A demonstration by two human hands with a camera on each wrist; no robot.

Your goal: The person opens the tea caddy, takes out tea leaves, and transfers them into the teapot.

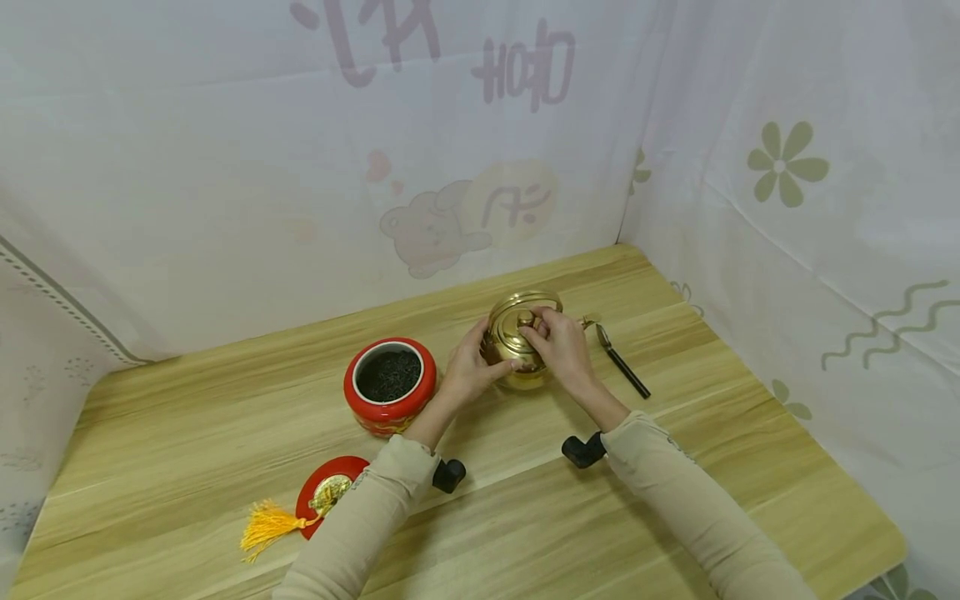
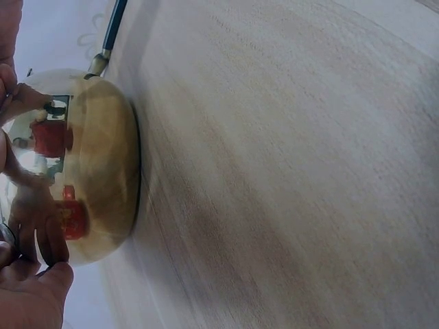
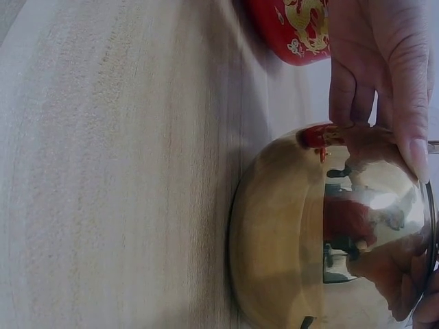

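Note:
A shiny brass teapot (image 1: 525,382) stands upright on the wooden table (image 1: 525,508). Its raised loop handle (image 1: 528,295) rises at the back, and its spout (image 1: 591,320) points right. My left hand (image 1: 471,362) grips the pot's left side, with the thumb (image 3: 411,133) near the lid's rim. With finger and thumb, my right hand (image 1: 564,352) pinches the knob (image 1: 525,318) of the round brass lid (image 1: 510,327). The lid sits over the pot's mouth. In the left wrist view the pot's body (image 2: 103,164) mirrors both hands.
Left of the pot is an open red jar (image 1: 375,412) of dark tea leaves (image 1: 390,375). Nearer me lies its red lid (image 1: 311,492) with a yellow tassel (image 1: 270,525), partly behind my left sleeve. A dark-handled scoop (image 1: 628,372) lies right of the spout. Fabric walls (image 1: 225,208) border the table.

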